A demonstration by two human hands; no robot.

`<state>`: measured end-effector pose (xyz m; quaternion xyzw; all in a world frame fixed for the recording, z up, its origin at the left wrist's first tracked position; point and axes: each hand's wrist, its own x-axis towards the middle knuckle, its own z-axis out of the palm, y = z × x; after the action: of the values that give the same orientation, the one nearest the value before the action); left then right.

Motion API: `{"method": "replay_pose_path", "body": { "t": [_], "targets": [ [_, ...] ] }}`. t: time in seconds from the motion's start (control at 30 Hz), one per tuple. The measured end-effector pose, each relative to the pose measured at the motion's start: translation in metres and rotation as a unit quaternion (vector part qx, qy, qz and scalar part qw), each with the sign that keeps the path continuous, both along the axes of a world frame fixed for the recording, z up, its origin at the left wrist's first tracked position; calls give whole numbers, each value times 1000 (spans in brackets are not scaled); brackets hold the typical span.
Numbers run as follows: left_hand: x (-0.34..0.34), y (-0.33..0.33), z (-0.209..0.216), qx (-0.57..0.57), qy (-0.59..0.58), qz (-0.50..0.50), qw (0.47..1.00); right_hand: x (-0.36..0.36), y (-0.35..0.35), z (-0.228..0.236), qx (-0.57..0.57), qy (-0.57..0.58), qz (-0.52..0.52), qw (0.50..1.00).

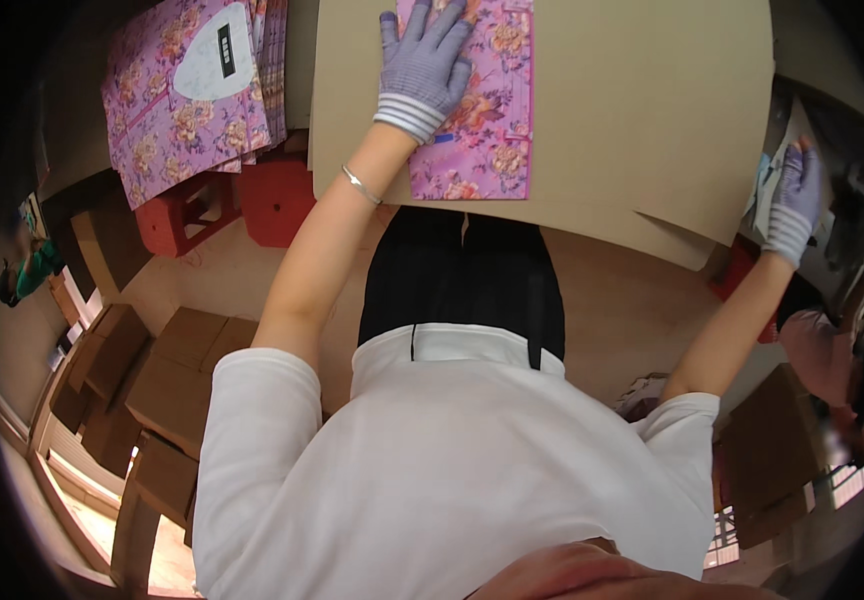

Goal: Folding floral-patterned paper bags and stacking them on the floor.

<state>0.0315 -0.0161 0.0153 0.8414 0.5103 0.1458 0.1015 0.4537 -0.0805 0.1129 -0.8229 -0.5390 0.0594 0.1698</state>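
A sheet [502,130] lies on the counter [652,110], a sheet stack [157,125] to its left; cardboard boxes [182,380] flank the person [472,440].

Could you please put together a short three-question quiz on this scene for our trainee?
1. Which hand lies on the pink floral piece on the tan board?
2. True or false: the floral stack is to the person's right of that piece.
3. Choose one: the gloves have cuffs that are A) plain black, B) white-striped, C) solid red.

Key: 1. The left hand. 2. False; it is to the left. 3. B.
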Motion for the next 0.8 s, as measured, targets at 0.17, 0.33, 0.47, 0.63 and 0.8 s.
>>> {"method": "replay_pose_path", "body": {
  "t": [0.17, 0.33, 0.47, 0.63, 0.8],
  "targets": [
    [-5, 4, -15, -15, -35, -5, 999, 21, 10, 14, -52, 531, 43, 845],
    [2, 2, -4, 14, -65, -4, 998, 18, 42, -17, 130, 531, -26, 837],
    [8, 7, -4, 7, -49, -6, 999, 114, -2, -82, -80, -22, 135, 987],
    [-6, 2, 4, -12, -50, -4, 999, -3, 26, 21, 16, 509, -44, 859],
    [-6, 0, 0, 4, -56, -9, 998, -60, 39, 0, 25, 689, -21, 724]
  ]
}}
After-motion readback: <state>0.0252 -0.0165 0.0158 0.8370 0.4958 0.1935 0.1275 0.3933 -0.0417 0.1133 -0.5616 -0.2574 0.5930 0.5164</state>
